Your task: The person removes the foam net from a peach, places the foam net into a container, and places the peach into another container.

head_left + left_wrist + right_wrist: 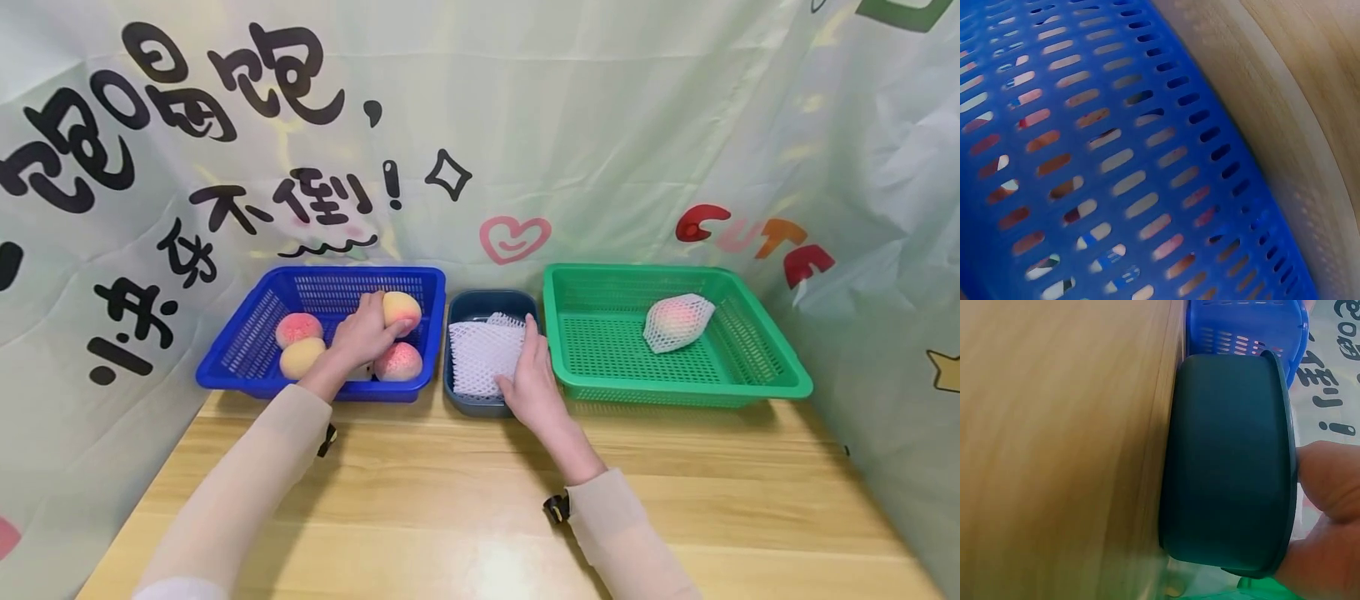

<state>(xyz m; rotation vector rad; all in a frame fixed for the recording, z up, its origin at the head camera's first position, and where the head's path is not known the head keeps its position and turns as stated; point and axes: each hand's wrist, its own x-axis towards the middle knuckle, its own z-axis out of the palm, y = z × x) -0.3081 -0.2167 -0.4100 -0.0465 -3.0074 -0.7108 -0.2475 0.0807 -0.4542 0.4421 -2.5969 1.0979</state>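
In the head view, my left hand (363, 331) grips a yellow-and-pink peach (401, 309) above the blue basket (247, 382). Several other peaches lie in that basket, among them a pink one (398, 362) below the hand and a yellow one (302, 357) to its left. My right hand (536, 379) reaches over the right side of a small dark blue container (480, 409). Its thumb touches white foam netting (483, 357) heaped inside, and its fingers extend along the netting's right edge. The left wrist view shows mostly the basket's slotted wall (1116, 159), hiding that hand's grip.
A green basket (675, 392) stands right of the container, holding one peach in a white foam net (677, 322). All three vessels line the back of the wooden table (450, 500). A printed cloth (600, 125) hangs directly behind them.
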